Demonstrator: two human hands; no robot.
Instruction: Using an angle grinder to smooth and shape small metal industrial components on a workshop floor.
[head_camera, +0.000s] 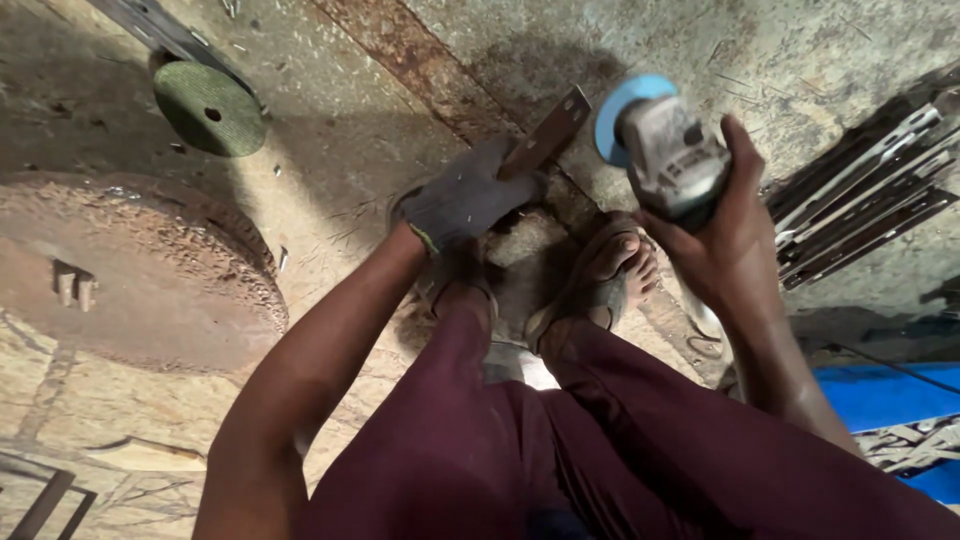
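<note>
My left hand (462, 198), in a dark grey glove, grips one end of a flat rusty metal strip (548, 132) that angles up to the right over the concrete floor. My right hand (728, 232), bare, holds a grey angle grinder (668, 150) with a blue disc (622, 102) next to the strip's far end. Whether the disc touches the strip, I cannot tell. My sandalled feet (612, 272) rest on the floor between the hands, above my maroon trousers.
A large rusty round plate (150, 275) lies at the left. A green grinding disc (210, 108) sits at the upper left. A stack of flat metal strips (865, 195) lies at the right, a blue object (885, 395) below it.
</note>
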